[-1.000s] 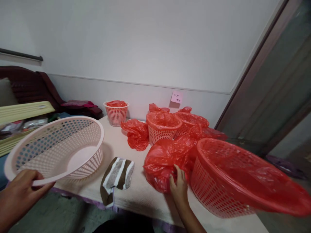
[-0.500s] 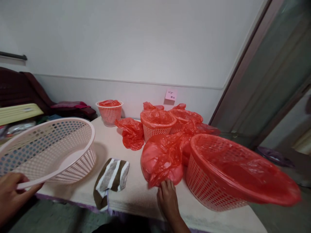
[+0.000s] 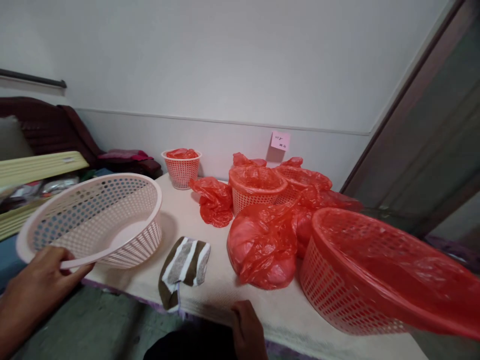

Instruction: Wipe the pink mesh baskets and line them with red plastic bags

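The left hand [image 3: 48, 275] is clamping the rim of a pale pink basket [image 3: 112, 215], seemingly unlined, at the left end of the table [image 3: 217, 295]; the right hand [image 3: 248, 327] is hanging curled by its front edge, grip unclear. A red bag [image 3: 390, 245] is already lining the large red basket [image 3: 339, 287]; a white wall [image 3: 225, 75] is standing behind

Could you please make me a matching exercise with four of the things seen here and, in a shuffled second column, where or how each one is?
Things:
1. large pale pink perforated plastic basket
2. striped brown, grey and white cloth
3. small pink paper note
4. large red perforated plastic basket

Places and states:
A. on the pale wall
B. lined with thin red plastic
C. held by the left hand
D. lying between the two large baskets

Pairs: 1-C; 2-D; 3-A; 4-B
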### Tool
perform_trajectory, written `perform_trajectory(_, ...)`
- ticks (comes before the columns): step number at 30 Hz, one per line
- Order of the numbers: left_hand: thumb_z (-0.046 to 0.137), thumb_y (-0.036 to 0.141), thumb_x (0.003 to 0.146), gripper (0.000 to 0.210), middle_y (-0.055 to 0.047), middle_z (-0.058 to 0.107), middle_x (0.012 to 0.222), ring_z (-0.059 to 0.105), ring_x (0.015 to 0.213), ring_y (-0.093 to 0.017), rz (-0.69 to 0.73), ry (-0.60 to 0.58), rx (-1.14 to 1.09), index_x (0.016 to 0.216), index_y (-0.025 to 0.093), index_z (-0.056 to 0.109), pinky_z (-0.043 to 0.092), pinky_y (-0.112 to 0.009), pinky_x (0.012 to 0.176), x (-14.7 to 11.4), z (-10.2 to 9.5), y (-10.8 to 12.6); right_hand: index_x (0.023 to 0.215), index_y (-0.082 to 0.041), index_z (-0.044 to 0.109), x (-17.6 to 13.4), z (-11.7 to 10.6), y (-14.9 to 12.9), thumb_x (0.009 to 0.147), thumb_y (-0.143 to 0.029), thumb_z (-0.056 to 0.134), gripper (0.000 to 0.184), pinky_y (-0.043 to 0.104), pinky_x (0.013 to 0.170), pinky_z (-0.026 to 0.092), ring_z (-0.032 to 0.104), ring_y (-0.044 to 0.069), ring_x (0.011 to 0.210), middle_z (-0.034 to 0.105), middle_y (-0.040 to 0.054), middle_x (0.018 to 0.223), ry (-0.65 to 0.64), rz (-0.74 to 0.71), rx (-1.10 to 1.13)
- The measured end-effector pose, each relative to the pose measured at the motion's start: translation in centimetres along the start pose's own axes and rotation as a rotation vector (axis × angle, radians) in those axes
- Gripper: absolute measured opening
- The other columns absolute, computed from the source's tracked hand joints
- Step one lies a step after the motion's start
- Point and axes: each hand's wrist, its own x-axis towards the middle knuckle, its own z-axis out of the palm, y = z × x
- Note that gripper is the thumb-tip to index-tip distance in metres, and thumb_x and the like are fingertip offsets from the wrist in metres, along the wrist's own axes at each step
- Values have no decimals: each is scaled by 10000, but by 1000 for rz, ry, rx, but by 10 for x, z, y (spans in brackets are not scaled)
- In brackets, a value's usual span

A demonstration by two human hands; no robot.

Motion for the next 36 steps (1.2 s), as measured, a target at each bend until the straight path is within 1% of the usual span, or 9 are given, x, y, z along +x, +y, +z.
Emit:
perform_trajectory(3, 536, 484, 827, 293, -6, 551, 837, 540, 759, -154, -13, -108, 10, 792, 194, 507, 318, -210, 612, -3, -11, 13, 869, -202, 618, 19, 36, -18, 820, -131, 464, 176, 270, 717, 510, 632, 175, 770, 641, 37, 824, -83, 256, 98)
perform_trajectory(6, 531, 483, 816, 287, -1, 513, 827, 530, 754, -164, 16, -93, -11, 777, 205, 471, 333, -223, 637, -6, -17, 22, 944, -160, 647, 60, 70, -26, 765, -108, 453, 269, 291, 799, 510, 655, 204, 863, 677, 89, 907, -111, 452, 96)
perform_trajectory(11, 521, 483, 812, 283, 0, 504, 836, 539, 743, -167, 17, -94, -28, 763, 213, 450, 346, -235, 620, -13, -15, 21, 1246, -58, 554, 123, 122, -34, 761, -175, 526, 500, 376, 958, 458, 617, 294, 1092, 623, 222, 1174, -86, 555, 45)
perform_trajectory(14, 518, 485, 813, 284, 2, 509, 831, 539, 737, -170, 37, -68, -34, 757, 217, 443, 348, -241, 612, -17, -12, 19, 1351, -25, 470, 135, 144, -43, 710, -212, 627, 685, 419, 1033, 392, 540, 354, 1222, 582, 252, 1258, -88, 588, 42)
perform_trajectory(16, 518, 487, 809, 284, 0, 505, 827, 539, 737, -175, 50, -53, -45, 754, 219, 442, 355, -252, 615, -18, -11, 19, 1372, -56, 460, 135, 152, -45, 683, -178, 632, 720, 419, 1060, 364, 514, 350, 1265, 567, 235, 1310, -97, 612, 83)
perform_trajectory(22, 510, 509, 800, 294, -12, 486, 819, 543, 736, -195, 97, -26, -71, 744, 234, 422, 375, -292, 614, -18, -2, 14, 1306, -71, 483, 132, 140, -31, 601, -179, 612, 725, 449, 1013, 417, 575, 365, 1197, 623, 219, 1247, -89, 743, 414)
perform_trajectory(27, 501, 509, 814, 290, -18, 482, 819, 539, 721, -199, 128, 12, -72, 749, 240, 414, 382, -305, 605, -23, 3, 12, 1062, -141, 602, 121, 110, -32, 667, -355, 580, 449, 404, 789, 553, 709, 295, 879, 727, 123, 987, -146, 769, 900)
perform_trajectory(32, 525, 489, 803, 277, -16, 490, 829, 544, 717, -192, 158, -8, -76, 757, 235, 425, 393, -301, 596, -38, 0, 20, 974, -191, 616, 108, 85, -44, 651, -386, 654, 380, 405, 795, 559, 716, 261, 808, 741, 79, 912, -95, 816, 1190)
perform_trajectory(36, 552, 403, 805, 198, -9, 501, 852, 556, 722, -179, 289, -41, -137, 793, 232, 454, 426, -295, 614, -63, 0, 24, 895, -188, 672, 88, 61, -56, 625, -429, 741, 369, 454, 809, 561, 721, 298, 827, 753, 103, 896, -70, 890, 1339)
